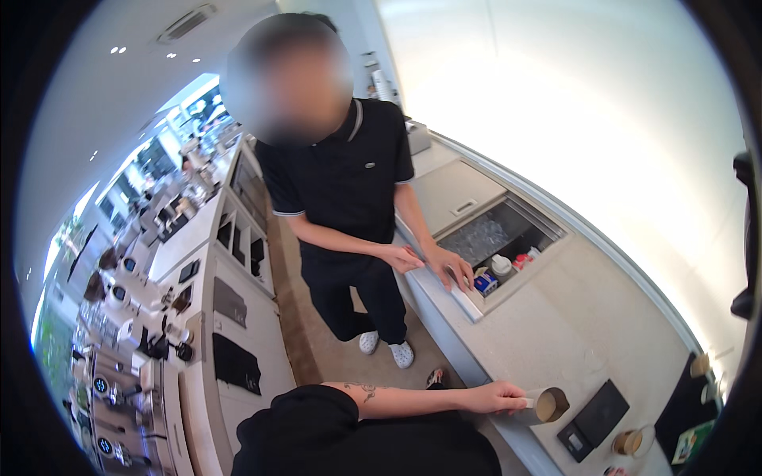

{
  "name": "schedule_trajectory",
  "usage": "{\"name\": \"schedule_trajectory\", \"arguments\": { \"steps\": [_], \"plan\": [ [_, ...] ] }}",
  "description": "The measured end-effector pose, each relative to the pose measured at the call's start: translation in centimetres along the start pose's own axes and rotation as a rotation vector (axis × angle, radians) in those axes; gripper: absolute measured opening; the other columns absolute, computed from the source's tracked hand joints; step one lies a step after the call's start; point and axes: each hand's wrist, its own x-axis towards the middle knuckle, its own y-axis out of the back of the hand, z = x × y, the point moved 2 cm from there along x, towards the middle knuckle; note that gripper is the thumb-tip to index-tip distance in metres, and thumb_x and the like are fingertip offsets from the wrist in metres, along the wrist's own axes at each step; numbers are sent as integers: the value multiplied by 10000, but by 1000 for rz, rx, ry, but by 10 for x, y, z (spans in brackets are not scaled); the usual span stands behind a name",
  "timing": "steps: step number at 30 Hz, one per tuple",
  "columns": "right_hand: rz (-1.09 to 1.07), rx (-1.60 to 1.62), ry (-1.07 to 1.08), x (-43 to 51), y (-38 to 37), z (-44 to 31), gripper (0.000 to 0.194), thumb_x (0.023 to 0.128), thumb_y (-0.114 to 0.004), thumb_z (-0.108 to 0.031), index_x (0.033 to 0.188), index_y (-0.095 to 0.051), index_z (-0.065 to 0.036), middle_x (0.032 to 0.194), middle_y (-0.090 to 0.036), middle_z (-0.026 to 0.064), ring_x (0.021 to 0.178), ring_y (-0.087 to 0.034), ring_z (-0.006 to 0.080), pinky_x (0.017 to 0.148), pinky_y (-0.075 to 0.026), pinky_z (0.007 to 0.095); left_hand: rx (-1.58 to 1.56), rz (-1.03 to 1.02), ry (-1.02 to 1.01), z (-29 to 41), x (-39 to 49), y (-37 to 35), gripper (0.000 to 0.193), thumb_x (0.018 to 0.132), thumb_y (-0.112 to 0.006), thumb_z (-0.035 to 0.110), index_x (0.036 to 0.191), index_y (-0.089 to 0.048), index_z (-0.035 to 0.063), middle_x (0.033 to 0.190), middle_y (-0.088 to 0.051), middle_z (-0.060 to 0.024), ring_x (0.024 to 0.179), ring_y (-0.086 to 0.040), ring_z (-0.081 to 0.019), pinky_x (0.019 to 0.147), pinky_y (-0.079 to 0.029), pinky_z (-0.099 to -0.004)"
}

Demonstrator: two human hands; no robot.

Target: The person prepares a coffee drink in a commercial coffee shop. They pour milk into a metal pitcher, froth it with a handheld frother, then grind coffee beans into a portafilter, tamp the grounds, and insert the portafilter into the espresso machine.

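Observation:
My left hand (497,397) grips the handle of a milk pitcher (551,406) at the counter's front edge. Pale tan liquid shows inside the pitcher. Just to the right of it, a flat black scale (595,419) with a small display lies on the counter. Near the scale is a clear glass (628,442) with brown liquid in it. My right hand is out of view; a small reddish and dark shape at the bottom edge is too cut off to identify.
A co-worker (339,184) stands across from me, one hand on the edge of a sunken counter bin (506,238) holding ice and several containers. The pale counter (536,321) runs along a bright wall. Behind, an espresso machine (128,410) and coffee grinders (128,291) line another counter.

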Motion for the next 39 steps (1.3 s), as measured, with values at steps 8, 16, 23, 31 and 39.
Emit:
{"name": "schedule_trajectory", "arguments": {
  "steps": [8,16,23,31,39],
  "plan": [
    [138,-447,73,10,4,76,587,820,-783,-181,1262,-465,39,1019,-617,207,880,-600,305,810,-513,424,-7,125,2,-5,-24,17,362,1000,-494,329,751,-552,73,657,-480,40,610,-432,-60,561,-362,-243],
    [316,-496,170,-15,-4,97,527,836,-765,-238,1223,-510,13,1003,-613,194,857,-598,303,775,-512,427,-121,241,-58,-14,-97,44,352,1000,-502,338,754,-551,90,689,-507,51,612,-455,-45,574,-374,-222],
    [392,-380,137,-101,-68,123,407,883,-705,-290,1146,-559,-16,966,-604,169,839,-583,279,755,-501,413,-215,769,-203,-45,-259,78,277,1007,-497,255,820,-581,68,729,-520,34,662,-473,-57,608,-392,-223],
    [-724,135,-275,-292,-304,-140,187,965,-547,-207,992,-629,-41,690,-512,-31,576,-418,45,510,-351,212,-264,1588,-223,-97,-526,64,230,971,-514,170,772,-568,65,684,-518,10,640,-481,-81,596,-391,-234],
    [-1391,693,-628,-427,-403,-327,576,1004,-358,-563,570,-386,-186,484,-353,-44,432,-345,78,407,-261,212,-344,2182,-341,-169,-705,-20,264,986,-497,216,754,-526,92,675,-471,21,631,-434,-75,583,-342,-240]
  ]
}}
